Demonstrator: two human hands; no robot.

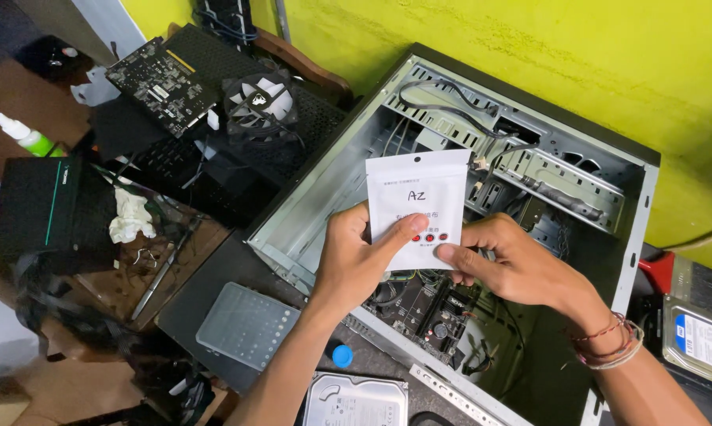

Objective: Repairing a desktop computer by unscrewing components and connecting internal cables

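A small white sealed pouch [416, 189] with dark print and red dots near its lower edge is held upright over an open computer case [521, 166]. My left hand [354, 256] grips its lower left corner, thumb across the front. My right hand [507, 264] pinches its lower right corner between thumb and fingers; that wrist wears thread bracelets. Below the hands, inside the case, lies a motherboard [419, 308] with cables.
A hard drive [356, 401] and a blue cap [342, 356] lie near the front edge. A clear plastic organiser box [246, 325] sits left of the case. Behind are a case fan [257, 99], a graphics card [160, 83] and a black box [52, 209]. Another drive [707, 335] lies right.
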